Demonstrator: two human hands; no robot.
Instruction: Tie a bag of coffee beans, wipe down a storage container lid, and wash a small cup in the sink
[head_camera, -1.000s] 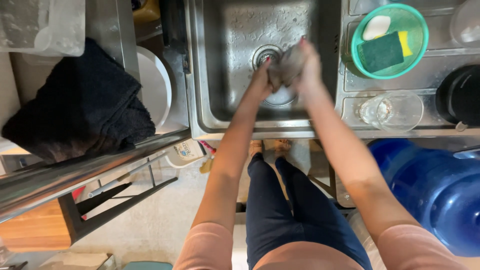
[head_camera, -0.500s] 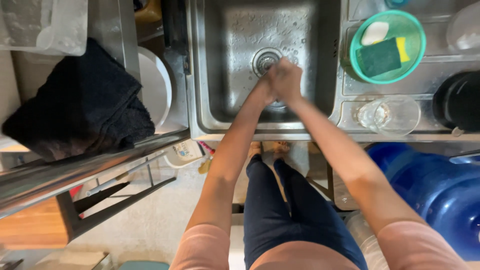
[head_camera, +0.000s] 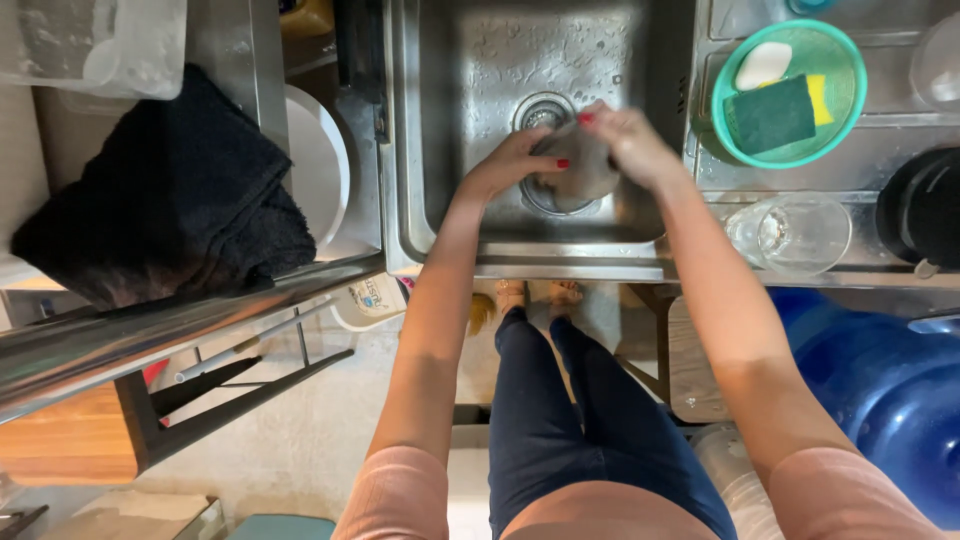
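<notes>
Holding a grey rounded thing (head_camera: 582, 172) low in the steel sink (head_camera: 470, 60), just near of the drain (head_camera: 540, 108). Clasping it from both sides: left hand (head_camera: 510, 165) on its left flank, right hand (head_camera: 625, 140) over its top and right. Fingers (head_camera: 545, 160) of both hands closing tight round it, thumbs pressing on its face. Blurring too much to tell whether cloth or dish.

Judging by the grip and the blur, rubbing or washing it over the basin, mid-step rather than ending.

Lying to the right on the desk (head_camera: 850, 170): a green bowl (head_camera: 722, 115) carrying a dark sponge (head_camera: 770, 115) and a white soap bar (head_camera: 763, 65), a clear glass (head_camera: 790, 235) nearer, a black pot (head_camera: 925, 205) at the right edge. Lying to the left: a white plate (head_camera: 320, 170) and a black towel (head_camera: 170, 200).

Calling, for any next move, for a firm two-sided hold on a likely wet, slippery surface, staying over the basin and well apart from the glass beside the rim.
</notes>
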